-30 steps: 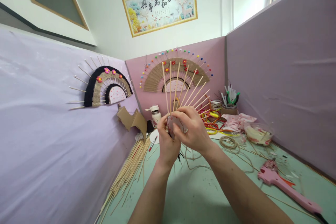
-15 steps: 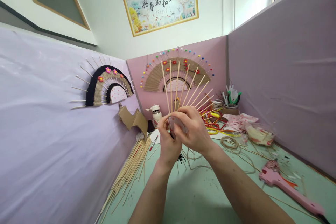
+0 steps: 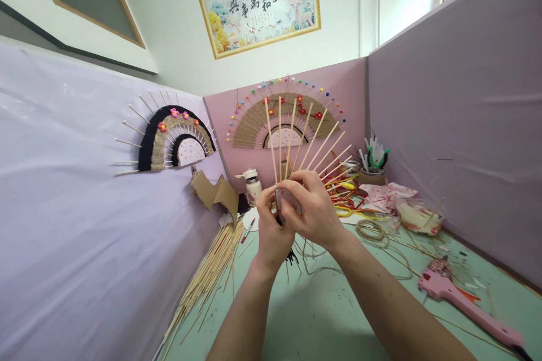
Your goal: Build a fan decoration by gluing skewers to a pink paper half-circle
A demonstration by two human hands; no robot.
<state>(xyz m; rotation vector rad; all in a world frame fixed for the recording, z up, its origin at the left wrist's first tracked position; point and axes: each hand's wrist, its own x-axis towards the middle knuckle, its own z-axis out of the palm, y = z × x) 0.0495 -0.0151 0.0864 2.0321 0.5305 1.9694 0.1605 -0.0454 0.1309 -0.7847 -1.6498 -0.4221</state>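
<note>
1. Two-handed, holds up one small pink spotted piece (image 3: 293,201) at mid-view, above the pale green worktop (image 3: 322,316).
2. With the left hand (image 3: 273,225), grips the piece's left side, fingers curled close around it.
3. With the right hand (image 3: 312,203), pinches the same piece between thumb and fingers, just beside the left fingertips.
4. Holds along with it a fan of slim pale sticks (image 3: 280,135), spread upward and to the right, lower ends hidden behind the fingers.
5. Below the left hand, shows dark ends (image 3: 291,258), too small to make out.
6. To the left, includes a long heap of loose sticks (image 3: 207,273), a pen (image 3: 248,231) near its far end and a white bottle (image 3: 253,189) beyond.
7. To the right, includes coiled twine (image 3: 370,229), a clear tub (image 3: 419,218) and, nearer, a pink glue gun (image 3: 470,308).
8. Behind, displays two arched woven fans, black-and-tan (image 3: 146,138) on the left partition, tan with coloured pompoms (image 3: 245,130) on the pink one.
</note>
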